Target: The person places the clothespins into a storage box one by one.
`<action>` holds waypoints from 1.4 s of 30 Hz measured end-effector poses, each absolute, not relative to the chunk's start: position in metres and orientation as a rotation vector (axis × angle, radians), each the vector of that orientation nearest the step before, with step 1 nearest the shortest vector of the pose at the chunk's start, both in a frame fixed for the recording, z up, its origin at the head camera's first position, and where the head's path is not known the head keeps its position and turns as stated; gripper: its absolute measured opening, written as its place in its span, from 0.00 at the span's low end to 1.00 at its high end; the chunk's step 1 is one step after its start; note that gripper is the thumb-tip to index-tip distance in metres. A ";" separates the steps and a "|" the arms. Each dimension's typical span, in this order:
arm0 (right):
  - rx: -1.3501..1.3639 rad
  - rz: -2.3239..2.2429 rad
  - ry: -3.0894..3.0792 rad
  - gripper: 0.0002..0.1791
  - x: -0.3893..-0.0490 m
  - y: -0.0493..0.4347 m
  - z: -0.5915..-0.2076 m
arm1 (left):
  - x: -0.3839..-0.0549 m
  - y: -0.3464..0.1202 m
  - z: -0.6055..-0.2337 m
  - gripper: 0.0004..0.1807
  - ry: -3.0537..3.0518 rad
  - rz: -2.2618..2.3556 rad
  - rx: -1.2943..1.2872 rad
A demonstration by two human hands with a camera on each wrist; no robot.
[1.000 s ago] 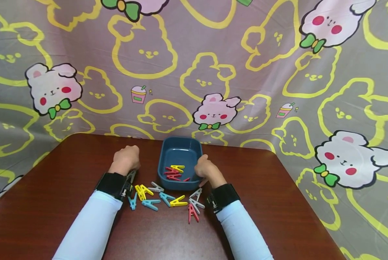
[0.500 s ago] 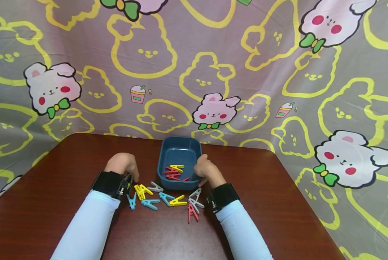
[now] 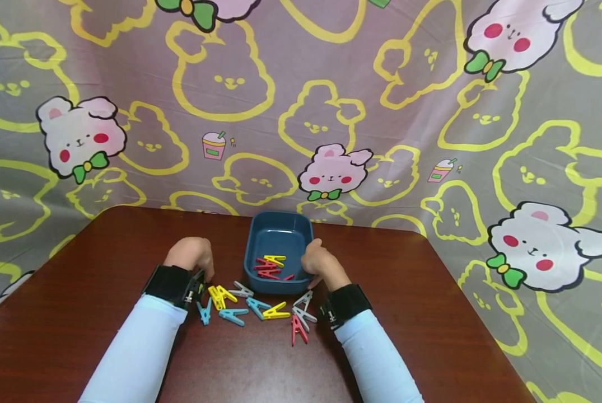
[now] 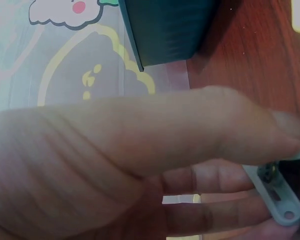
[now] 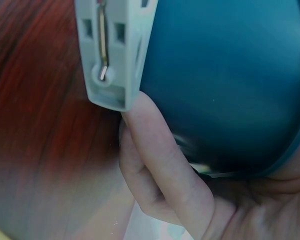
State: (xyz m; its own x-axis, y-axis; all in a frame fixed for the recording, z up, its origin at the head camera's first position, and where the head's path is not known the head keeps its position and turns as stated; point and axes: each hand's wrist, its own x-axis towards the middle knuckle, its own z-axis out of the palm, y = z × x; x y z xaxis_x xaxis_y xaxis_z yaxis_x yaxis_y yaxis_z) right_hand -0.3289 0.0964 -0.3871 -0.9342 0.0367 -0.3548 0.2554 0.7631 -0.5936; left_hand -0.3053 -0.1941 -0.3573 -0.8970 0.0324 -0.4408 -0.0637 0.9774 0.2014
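My left hand (image 3: 192, 254) is left of the clothespins, fingers pointing down. In the left wrist view its thumb and fingers pinch a pale grey clothespin (image 4: 280, 200), largely hidden in the head view. My right hand (image 3: 322, 263) grips the right side of a dark blue plastic bin (image 3: 280, 287), fingers along the outer wall. Inside the bin lie several red clothespins (image 3: 267, 274) and a yellow clothespin (image 3: 275, 261). In the right wrist view another grey clothespin (image 5: 110, 60) overlaps the right index fingertip beside the bin wall.
Loose clothespins lie in front of the bin: yellow ones (image 3: 217, 298), blue ones (image 3: 233, 317), grey ones (image 3: 304, 316) and a red one (image 3: 298, 330). Behind the brown table (image 3: 391, 313) hangs a cartoon-printed cloth (image 3: 250, 134).
My left hand has drawn slightly nearer and turned, its fingers now pointing down near the yellow clothespins. The right hand and the bin have stayed in place.
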 end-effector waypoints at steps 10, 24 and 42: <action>0.222 -0.967 2.636 0.40 -0.331 0.097 -0.389 | -0.312 -0.194 -0.362 0.05 2.698 0.373 0.031; 0.214 -0.973 2.639 0.39 -0.331 0.096 -0.388 | -0.321 -0.195 -0.359 0.11 3.016 0.662 0.155; 0.220 -0.970 2.631 0.40 -0.331 0.098 -0.388 | -0.302 -0.085 -0.362 0.15 3.180 0.811 0.564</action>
State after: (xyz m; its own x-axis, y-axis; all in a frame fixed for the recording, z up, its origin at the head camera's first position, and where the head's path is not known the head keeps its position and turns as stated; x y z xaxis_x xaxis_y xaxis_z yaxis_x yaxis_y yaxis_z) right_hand -0.3313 0.0977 -0.3880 -0.9346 0.0310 -0.3543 0.2536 0.7566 -0.6028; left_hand -0.3017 -0.0855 -0.3623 -0.9255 0.2747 0.2607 0.3660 0.8257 0.4292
